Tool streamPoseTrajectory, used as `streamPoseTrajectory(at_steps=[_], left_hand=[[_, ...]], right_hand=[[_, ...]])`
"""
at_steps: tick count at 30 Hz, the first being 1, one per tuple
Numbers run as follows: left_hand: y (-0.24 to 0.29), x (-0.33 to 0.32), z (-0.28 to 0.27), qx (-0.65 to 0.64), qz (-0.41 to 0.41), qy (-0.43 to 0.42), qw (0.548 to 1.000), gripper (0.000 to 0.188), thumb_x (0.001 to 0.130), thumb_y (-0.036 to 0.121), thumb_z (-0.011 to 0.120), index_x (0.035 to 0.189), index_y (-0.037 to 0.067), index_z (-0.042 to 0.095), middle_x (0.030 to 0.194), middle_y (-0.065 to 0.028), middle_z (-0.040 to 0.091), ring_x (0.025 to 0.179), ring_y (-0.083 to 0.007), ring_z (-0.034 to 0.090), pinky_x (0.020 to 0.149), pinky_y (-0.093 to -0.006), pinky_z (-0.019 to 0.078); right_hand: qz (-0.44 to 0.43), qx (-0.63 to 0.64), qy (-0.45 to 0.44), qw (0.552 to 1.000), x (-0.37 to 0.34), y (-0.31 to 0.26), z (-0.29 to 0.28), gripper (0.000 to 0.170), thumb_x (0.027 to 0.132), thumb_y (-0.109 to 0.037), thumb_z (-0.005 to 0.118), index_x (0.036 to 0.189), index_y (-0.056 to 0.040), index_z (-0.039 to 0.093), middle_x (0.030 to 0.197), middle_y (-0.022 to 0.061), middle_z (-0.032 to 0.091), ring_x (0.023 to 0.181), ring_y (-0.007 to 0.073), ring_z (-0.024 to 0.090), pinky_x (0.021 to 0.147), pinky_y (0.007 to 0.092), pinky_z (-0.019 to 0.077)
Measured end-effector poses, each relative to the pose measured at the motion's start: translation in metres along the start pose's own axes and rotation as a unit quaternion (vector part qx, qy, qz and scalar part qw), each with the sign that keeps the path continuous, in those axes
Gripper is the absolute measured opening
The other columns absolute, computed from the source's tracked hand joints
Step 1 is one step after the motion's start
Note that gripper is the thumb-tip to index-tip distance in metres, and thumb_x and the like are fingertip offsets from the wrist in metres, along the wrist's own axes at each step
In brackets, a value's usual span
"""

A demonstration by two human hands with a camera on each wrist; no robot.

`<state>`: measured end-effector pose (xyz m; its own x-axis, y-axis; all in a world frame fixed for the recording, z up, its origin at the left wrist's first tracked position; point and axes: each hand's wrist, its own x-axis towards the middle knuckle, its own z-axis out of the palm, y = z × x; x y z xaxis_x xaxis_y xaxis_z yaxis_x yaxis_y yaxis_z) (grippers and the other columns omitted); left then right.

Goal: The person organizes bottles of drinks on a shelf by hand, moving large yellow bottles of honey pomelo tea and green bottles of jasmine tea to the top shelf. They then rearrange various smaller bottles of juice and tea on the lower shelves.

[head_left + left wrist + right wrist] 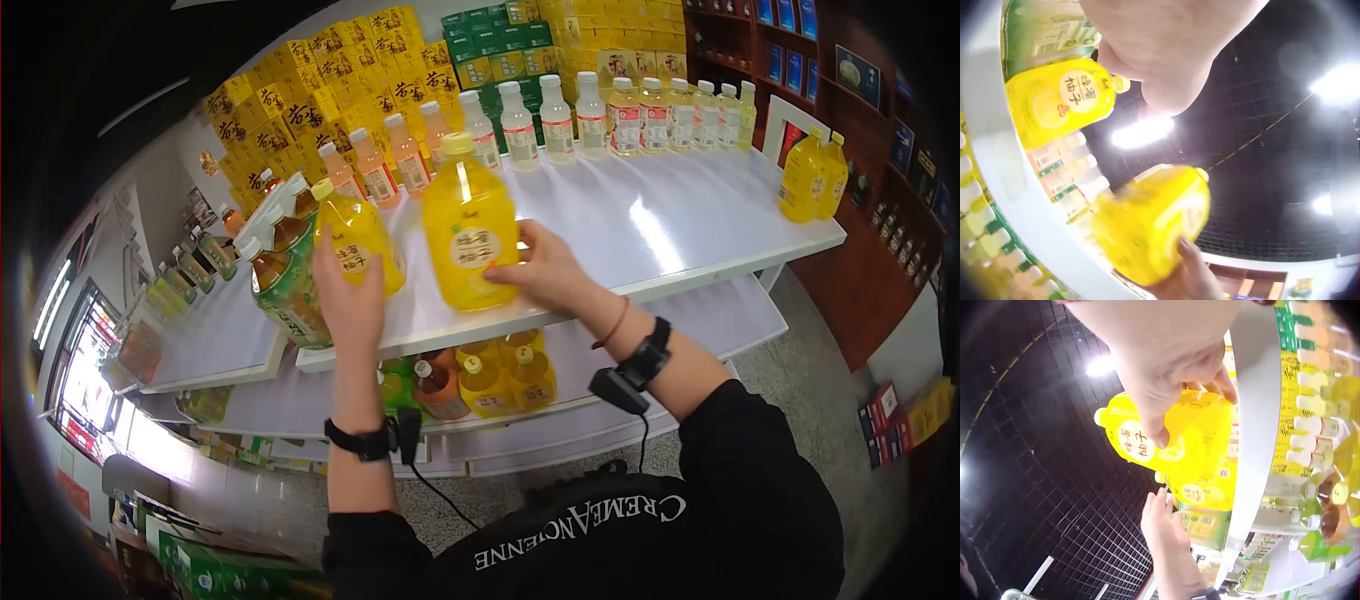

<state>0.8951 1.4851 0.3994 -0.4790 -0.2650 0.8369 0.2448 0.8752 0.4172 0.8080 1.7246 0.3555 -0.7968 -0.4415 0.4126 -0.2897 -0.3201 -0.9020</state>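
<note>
The right hand [545,272] clamps round one yellow bottle [465,215] at the front edge of the tabletop [600,225]; the left hand [350,302], fingers extended, is beside a second yellow bottle [362,228], contact unclear

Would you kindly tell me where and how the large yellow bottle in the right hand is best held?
The large yellow bottle is probably best gripped round its lower body from the right, as the right hand holds it: it broadens below the cap, and another yellow bottle stands to its left.
</note>
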Motion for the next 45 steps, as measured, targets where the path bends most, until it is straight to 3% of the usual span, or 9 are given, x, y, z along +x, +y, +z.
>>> streamPoseTrajectory(at_steps=[6,8,10,14,22,24,28,36,45], left_hand=[[-0.059,0.039,0.028,0.087,-0.057,0.018,0.994,0.073,0.082,0.020,0.071,0.141,-0.004,0.036,0.142,-0.0240,0.041,0.132,-0.0376,0.040,0.112,-0.0426,0.0308],[-0.067,0.045,0.027,0.008,-0.027,-0.017,0.999,0.072,0.081,0.022,0.072,0.139,-0.005,0.039,0.142,-0.0250,0.041,0.131,-0.0380,0.039,0.112,-0.0430,0.0302],[-0.082,0.050,0.030,0.057,-0.013,-0.017,0.998,0.068,0.081,0.021,0.073,0.137,-0.004,0.043,0.139,-0.0245,0.043,0.129,-0.0383,0.041,0.111,-0.0435,0.0311],[-0.035,0.047,0.023,0.123,-0.028,0.007,0.992,0.069,0.078,0.022,0.077,0.134,-0.003,0.046,0.133,-0.0218,0.046,0.124,-0.0378,0.045,0.108,-0.0427,0.0340],[-0.053,0.058,0.031,0.092,-0.054,-0.019,0.994,0.070,0.078,0.014,0.076,0.138,0.001,0.043,0.140,-0.0189,0.043,0.125,-0.0337,0.046,0.106,-0.0413,0.0366],[-0.063,0.056,0.037,-0.121,-0.103,-0.043,0.986,0.073,0.079,0.007,0.073,0.142,0.004,0.035,0.137,-0.0151,0.046,0.126,-0.0302,0.045,0.107,-0.0402,0.0366],[-0.038,0.051,0.025,-0.235,-0.149,-0.100,0.955,0.076,0.079,0.000,0.070,0.145,0.008,0.031,0.135,-0.0126,0.047,0.120,-0.0256,0.051,0.100,-0.0356,0.0441],[-0.044,0.051,0.029,-0.194,-0.224,-0.089,0.951,0.061,0.080,0.000,0.072,0.134,0.002,0.045,0.122,-0.0111,0.057,0.101,-0.0226,0.061,0.088,-0.0341,0.0511],[0.050,0.025,0.087,-0.236,-0.191,-0.074,0.950,0.057,0.080,0.001,0.072,0.130,-0.001,0.046,0.117,-0.0111,0.059,0.099,-0.0212,0.062,0.087,-0.0321,0.0509]], right_hand=[[-0.026,-0.076,0.071,0.994,-0.044,-0.034,-0.105,0.070,0.073,-0.003,0.080,0.131,0.0087,0.041,0.124,0.0157,0.056,0.112,0.0234,0.059,0.094,0.0341,0.0521],[-0.056,-0.098,0.112,0.987,-0.064,-0.049,-0.143,0.072,0.073,-0.004,0.080,0.132,0.0078,0.042,0.124,0.0147,0.056,0.113,0.0224,0.059,0.095,0.0335,0.0512],[-0.054,-0.145,0.167,0.974,-0.079,-0.059,-0.178,0.072,0.072,-0.005,0.082,0.132,0.0065,0.044,0.124,0.0146,0.057,0.113,0.0223,0.059,0.095,0.0332,0.0511],[-0.082,-0.220,0.245,0.941,-0.107,-0.079,-0.241,0.072,0.071,-0.007,0.083,0.131,0.0049,0.046,0.126,0.0144,0.057,0.112,0.0220,0.060,0.093,0.0328,0.0519],[-0.082,-0.226,0.312,0.919,-0.138,-0.103,-0.332,0.070,0.072,-0.007,0.081,0.131,0.0056,0.048,0.125,0.0145,0.059,0.107,0.0208,0.063,0.089,0.0302,0.0536],[-0.080,-0.212,0.311,0.923,-0.143,-0.106,-0.353,0.070,0.072,-0.006,0.081,0.132,0.0057,0.048,0.123,0.0144,0.060,0.106,0.0200,0.063,0.088,0.0296,0.0535],[-0.061,-0.193,0.310,0.929,-0.148,-0.112,-0.378,0.070,0.072,-0.005,0.080,0.133,0.0057,0.048,0.121,0.0140,0.061,0.106,0.0203,0.063,0.089,0.0299,0.0530],[-0.087,-0.114,0.228,0.963,-0.135,-0.105,-0.397,0.069,0.072,-0.003,0.079,0.133,0.0055,0.048,0.122,0.0132,0.060,0.109,0.0219,0.061,0.092,0.0309,0.0504],[-0.062,-0.161,0.190,0.966,-0.130,-0.099,-0.429,0.072,0.070,-0.006,0.081,0.134,0.0027,0.048,0.125,0.0128,0.059,0.114,0.0241,0.057,0.098,0.0320,0.0453]])
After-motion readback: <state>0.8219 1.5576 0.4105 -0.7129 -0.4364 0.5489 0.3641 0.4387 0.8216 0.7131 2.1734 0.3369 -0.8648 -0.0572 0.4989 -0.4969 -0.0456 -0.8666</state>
